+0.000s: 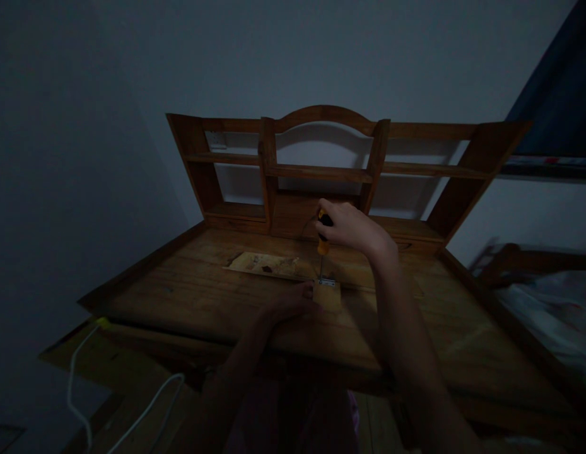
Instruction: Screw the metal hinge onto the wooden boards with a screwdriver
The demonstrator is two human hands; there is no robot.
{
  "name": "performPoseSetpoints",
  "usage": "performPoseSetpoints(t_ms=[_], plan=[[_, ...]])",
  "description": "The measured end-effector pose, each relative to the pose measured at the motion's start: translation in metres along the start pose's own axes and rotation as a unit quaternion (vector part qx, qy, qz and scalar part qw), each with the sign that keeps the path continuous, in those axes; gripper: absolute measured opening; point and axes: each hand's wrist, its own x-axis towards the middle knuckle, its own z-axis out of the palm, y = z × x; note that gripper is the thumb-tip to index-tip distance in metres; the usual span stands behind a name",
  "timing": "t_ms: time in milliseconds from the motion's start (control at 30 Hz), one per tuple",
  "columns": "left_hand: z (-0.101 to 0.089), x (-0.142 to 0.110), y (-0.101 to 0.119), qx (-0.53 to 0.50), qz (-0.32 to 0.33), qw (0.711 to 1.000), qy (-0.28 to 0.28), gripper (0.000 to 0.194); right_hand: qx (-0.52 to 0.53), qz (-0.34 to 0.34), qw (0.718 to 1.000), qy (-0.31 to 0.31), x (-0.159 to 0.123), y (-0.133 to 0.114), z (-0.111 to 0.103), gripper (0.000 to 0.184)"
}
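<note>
My right hand (345,222) is closed around the yellow-and-black handle of a screwdriver (323,244), which stands nearly upright. Its shaft points down at a small metal hinge (327,282) on the far edge of a small wooden block (328,297). Whether a screw sits under the tip is too small to see. From the left side, my left hand (297,301) grips the block against the desk; part of its fingers is in shadow. Just behind lies a thin strip of wood (262,263) with dark, damaged patches.
The wooden desk (179,296) carries a shelf unit (321,171) along its back, against a wall. A white cable (71,372) hangs by the front left corner. At the right are a blue curtain (552,94) and pale bedding (543,315). The light is dim.
</note>
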Motion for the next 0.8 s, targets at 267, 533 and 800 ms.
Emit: performPoseSetpoints(t_ms=[267,533,800], plan=[[-0.0018,0.0008,-0.0012,-0.014,0.015,0.999,-0.027,0.049,0.007,0.006,1.0,-0.002,-0.0018,-0.0021,-0.0011,0.03],[-0.0037,0.0031,-0.0054,-0.045,0.016,0.998,-0.044,0.053,0.04,-0.004,0.999,-0.001,0.0016,0.0028,0.0027,0.022],[-0.0085,0.0038,-0.0097,0.01,0.022,0.999,-0.033,0.053,0.019,0.008,1.0,-0.002,0.0016,0.0017,-0.0014,0.026]])
